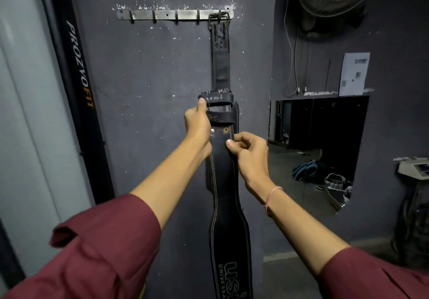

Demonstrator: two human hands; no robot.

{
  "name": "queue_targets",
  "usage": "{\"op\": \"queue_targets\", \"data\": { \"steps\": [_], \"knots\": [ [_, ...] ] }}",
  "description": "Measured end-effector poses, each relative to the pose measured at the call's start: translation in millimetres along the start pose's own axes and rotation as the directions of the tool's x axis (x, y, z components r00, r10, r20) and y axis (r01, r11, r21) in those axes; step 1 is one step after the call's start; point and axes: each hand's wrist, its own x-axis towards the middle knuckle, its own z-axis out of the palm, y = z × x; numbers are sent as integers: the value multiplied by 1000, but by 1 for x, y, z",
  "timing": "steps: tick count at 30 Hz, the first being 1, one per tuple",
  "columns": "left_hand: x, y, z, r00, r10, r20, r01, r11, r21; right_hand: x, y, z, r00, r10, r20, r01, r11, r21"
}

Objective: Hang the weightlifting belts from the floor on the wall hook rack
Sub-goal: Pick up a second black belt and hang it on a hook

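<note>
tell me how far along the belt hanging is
Done: a buckle hangs at the right end of the rack, with a strap below it. In hand: the left hand and right hand grip a belt under that strap; whether it is the same belt is unclear. Left: four hooks are bare; no floor belts in view.
</note>
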Motion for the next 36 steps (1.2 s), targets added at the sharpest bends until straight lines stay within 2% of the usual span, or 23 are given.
{"op": "queue_targets", "data": {
  "steps": [4,7,10,13,18,21,24,26,29,33,36],
  "knots": [
    [-2,-16,2,962,264,-73,-254,960,121,1,-7,-11,992,-42,117,47,998,-37],
    [-8,-14,8,926,370,-81,-358,924,132,11,-11,-12,995,-35,97,45,994,-103],
    [-18,-13,13,902,427,-69,-413,898,154,27,-24,-9,998,-17,54,16,1000,6],
    [-27,-21,11,897,441,-35,-430,888,160,45,-42,-8,992,12,125,-30,990,141],
    [-26,-39,2,907,419,36,-420,900,120,57,-39,13,999,48,1,-48,999,-9],
    [-14,-46,-3,948,306,89,-309,951,22,63,-29,27,996,9,-85,-15,998,-62],
    [4,-41,-7,979,195,61,-193,980,-41,70,-16,41,987,-116,-110,104,989,-108],
    [19,-34,-12,958,281,64,-285,955,80,75,-9,52,976,-175,-128,158,979,-127],
    [41,-30,-22,918,367,153,-393,894,213,78,1,69,971,-181,-157,157,975,-155],
    [61,-29,-33,883,464,78,-464,834,299,83,8,88,962,-213,-172,191,972,-134],
    [75,-27,-36,854,519,7,-490,801,344,89,6,100,945,-290,-150,256,943,-212]
  ]
}}
